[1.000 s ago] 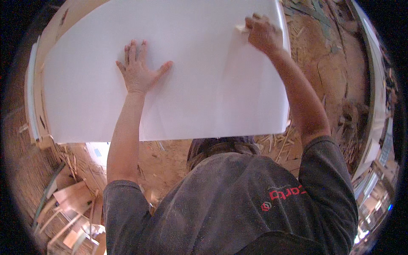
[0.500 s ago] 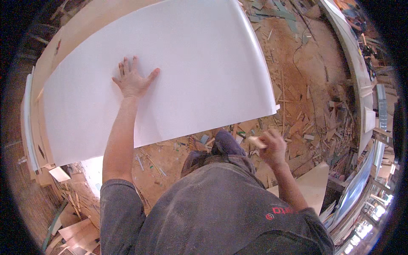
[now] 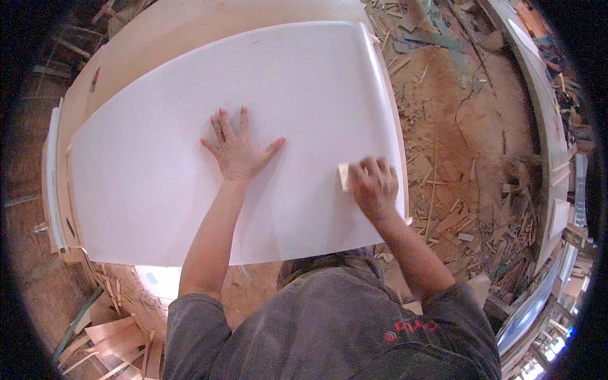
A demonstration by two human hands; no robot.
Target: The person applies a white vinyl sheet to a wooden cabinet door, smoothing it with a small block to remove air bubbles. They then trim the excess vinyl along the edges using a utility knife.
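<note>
A large white sheet covers most of a wooden panel, and its right edge curls slightly upward. Flat on the sheet, near its middle, rests my left hand with fingers spread. My right hand is over the sheet's right part, fingers curled around a small pale wooden block. One end of the block sticks out on the left of the fist; the rest is hidden in my grip. Whether the block touches the sheet I cannot tell.
Bare wooden board shows beyond the sheet's far edge. Wood scraps litter the dirt floor at the right. More offcuts lie at the lower left. A long pale board stands along the right side.
My right hand has moved from beside my body up and left over the sheet, with the block in it. The left hand has shifted right across the sheet. My body is closer to the near edge.
</note>
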